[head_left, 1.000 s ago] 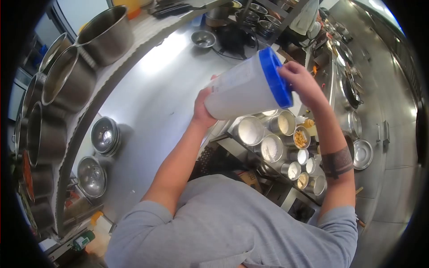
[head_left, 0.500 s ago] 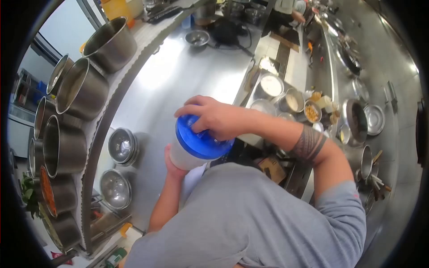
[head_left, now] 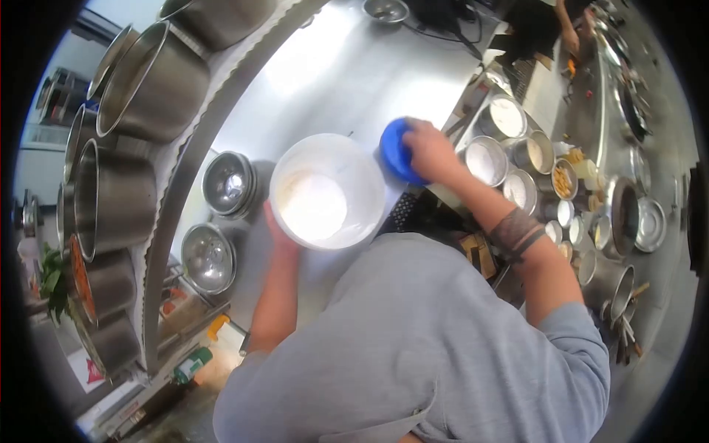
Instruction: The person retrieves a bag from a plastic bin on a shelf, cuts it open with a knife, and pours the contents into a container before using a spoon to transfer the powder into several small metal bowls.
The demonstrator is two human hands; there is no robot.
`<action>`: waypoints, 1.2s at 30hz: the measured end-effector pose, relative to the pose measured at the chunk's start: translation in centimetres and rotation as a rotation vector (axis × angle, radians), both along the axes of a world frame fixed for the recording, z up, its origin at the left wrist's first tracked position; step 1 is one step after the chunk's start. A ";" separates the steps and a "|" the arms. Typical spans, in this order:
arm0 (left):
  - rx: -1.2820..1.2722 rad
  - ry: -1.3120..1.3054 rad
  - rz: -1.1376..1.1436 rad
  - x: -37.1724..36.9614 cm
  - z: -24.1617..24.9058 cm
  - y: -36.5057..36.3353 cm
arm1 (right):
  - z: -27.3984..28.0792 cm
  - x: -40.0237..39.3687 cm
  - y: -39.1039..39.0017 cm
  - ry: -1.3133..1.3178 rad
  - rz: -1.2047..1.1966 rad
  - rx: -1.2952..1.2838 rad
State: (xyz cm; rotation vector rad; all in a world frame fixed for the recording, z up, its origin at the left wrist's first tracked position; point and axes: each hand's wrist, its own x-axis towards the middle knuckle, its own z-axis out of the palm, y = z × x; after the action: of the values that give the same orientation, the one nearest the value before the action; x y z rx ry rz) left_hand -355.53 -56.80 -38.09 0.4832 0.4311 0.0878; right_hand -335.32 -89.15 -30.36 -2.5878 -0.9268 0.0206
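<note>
A white translucent plastic tub (head_left: 371,166) stands uncovered in front of me, with white contents at its bottom. My left hand (head_left: 279,229) grips the tub's near left side, its fingers partly hidden behind the wall. To the right of the tub, my right hand (head_left: 430,151) holds a round blue lid (head_left: 395,151), which is tilted and apart from the rim. Stacked steel bowls (head_left: 227,181) sit left of the tub on the steel counter (head_left: 317,88), and another stack of bowls (head_left: 208,258) is nearer to me.
Deep steel pots (head_left: 151,81) line a raised shelf on the left. On the right are several steel containers (head_left: 487,159) of white ingredients and a wok (head_left: 624,214). Another person's arm (head_left: 567,29) shows at the far right. A green bottle (head_left: 193,364) lies at lower left.
The blue lid has come off the tub and moved right in my right hand. The tub's inside now shows. My view has shifted, while my left hand stays on the tub.
</note>
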 end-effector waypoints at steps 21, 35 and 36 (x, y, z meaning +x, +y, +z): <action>0.067 0.163 -0.434 15.9 5.2 -15.8 | -9.0 -10.7 -29.8 0.061 -1.049 -0.374; 0.124 0.118 -0.519 21.5 4.0 -19.3 | -9.9 -15.3 -33.5 0.007 -1.057 0.082; 0.149 0.096 -0.525 21.7 4.1 -19.0 | -10.2 -15.6 -33.2 -0.074 -1.071 0.190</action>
State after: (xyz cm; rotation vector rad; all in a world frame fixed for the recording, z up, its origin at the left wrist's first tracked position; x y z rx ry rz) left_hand -333.85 -75.83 -34.03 0.7361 0.3810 -0.4137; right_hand -350.87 -122.38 -40.53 -2.5712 0.4927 -0.4254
